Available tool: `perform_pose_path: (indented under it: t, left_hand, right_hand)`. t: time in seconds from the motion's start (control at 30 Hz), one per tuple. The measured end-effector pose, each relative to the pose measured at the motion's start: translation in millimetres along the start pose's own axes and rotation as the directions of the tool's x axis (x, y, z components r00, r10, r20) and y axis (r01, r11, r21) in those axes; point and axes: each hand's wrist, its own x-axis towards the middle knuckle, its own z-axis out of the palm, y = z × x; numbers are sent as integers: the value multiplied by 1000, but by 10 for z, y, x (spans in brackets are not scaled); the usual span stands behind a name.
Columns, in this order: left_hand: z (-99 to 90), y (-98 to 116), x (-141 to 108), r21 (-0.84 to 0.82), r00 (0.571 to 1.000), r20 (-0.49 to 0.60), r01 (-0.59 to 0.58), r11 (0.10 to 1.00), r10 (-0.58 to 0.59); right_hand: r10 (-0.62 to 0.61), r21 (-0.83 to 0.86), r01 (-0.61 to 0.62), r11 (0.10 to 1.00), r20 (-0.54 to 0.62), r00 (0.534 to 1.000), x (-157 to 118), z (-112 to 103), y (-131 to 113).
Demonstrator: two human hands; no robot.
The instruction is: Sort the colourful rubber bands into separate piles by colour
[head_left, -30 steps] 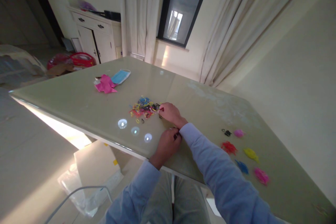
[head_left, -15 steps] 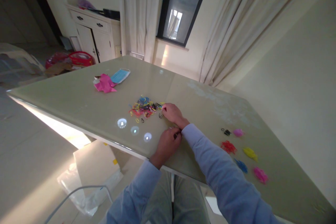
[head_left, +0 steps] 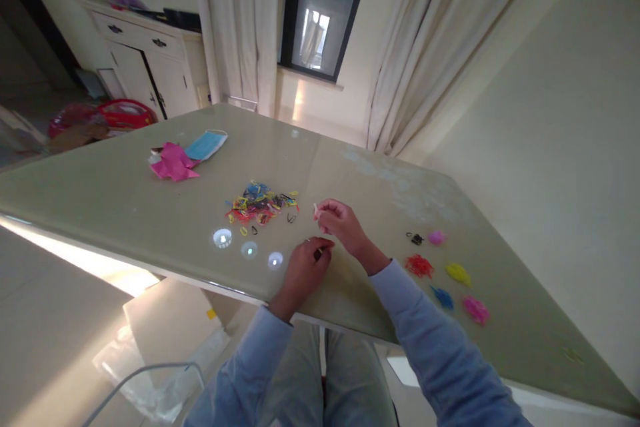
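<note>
A mixed pile of small colored bands [head_left: 261, 203] lies on the glossy table [head_left: 200, 213]. Just right of it, my right hand [head_left: 339, 221] is raised a little, thumb and fingers pinched on something small and pale at the fingertips. My left hand [head_left: 307, 267] rests near the table's front edge with its fingers curled; a dark bit shows in its grip, too small to name. To the right lie sorted clumps: black [head_left: 417, 239], light pink [head_left: 437, 237], red [head_left: 419, 265], yellow [head_left: 458, 273], blue [head_left: 443, 297] and bright pink [head_left: 476, 309].
A blue face mask [head_left: 206, 145] and a crumpled pink piece [head_left: 174, 162] lie at the back left of the table. Loose bands sit by the pile's near side. A white cabinet [head_left: 150, 57] stands behind, and a box [head_left: 167, 320] is on the floor.
My right hand has come away from the pile, to the right and up off my left hand, with a small pale thing in its fingers. The view has shifted slightly.
</note>
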Motion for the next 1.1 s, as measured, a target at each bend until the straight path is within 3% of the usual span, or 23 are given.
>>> perform_pose_path:
  t: [0.13,0.27,0.43,0.57,0.8,1.1]
  left_hand:
    - [-18,-1,-9,-6,999,-2,-47,999,47]
    - [-35,-2,-14,-22,999,-6,-38,999,38]
    - [-47,-36,-11,-37,1000,-9,20,999,-20]
    - [-71,-50,-20,-27,998,2,63,998,-63]
    - [-115,-3,-58,8,996,-18,90,996,-90]
    - [-138,123,-63,13,991,-37,126,992,-125]
  right_hand:
    - [18,267,-26,963,29,999,-348,-112,-136]
    - [-2,405,-14,914,38,999,-643,-230,-200]
    - [8,496,-4,869,-5,1000,-945,-394,-191]
    - [46,534,19,845,-108,993,-1162,-495,-194]
    - [163,632,104,768,-349,923,-1575,-517,-161]
    - [183,681,145,718,-386,904,-1810,-583,-163]
